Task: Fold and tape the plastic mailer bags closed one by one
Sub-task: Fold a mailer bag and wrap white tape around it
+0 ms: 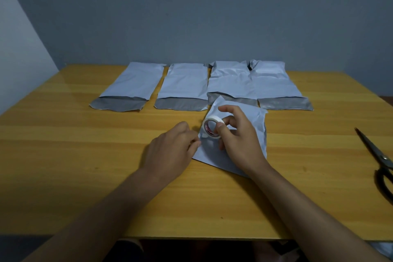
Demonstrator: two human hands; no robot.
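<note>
A folded white plastic mailer bag [251,119] lies in the middle of the wooden table [85,155], partly under my hands. My right hand [240,136] grips a small white tape roll [209,125] above the bag, thumb and fingers curled round its rim. My left hand [172,149] sits just left of the roll with fingertips pinched together at the bag's left edge, apparently on the tape's end; the strip itself is too small to make out. Behind, several unfolded mailer bags [185,85] lie in a row with grey open flaps toward me.
Black-handled scissors [378,159] lie near the table's right edge, blades pointing away. A grey wall stands right behind the table. Bare wood stretches to the left and along the front edge. A bit of white plastic [382,249] shows below the table at bottom right.
</note>
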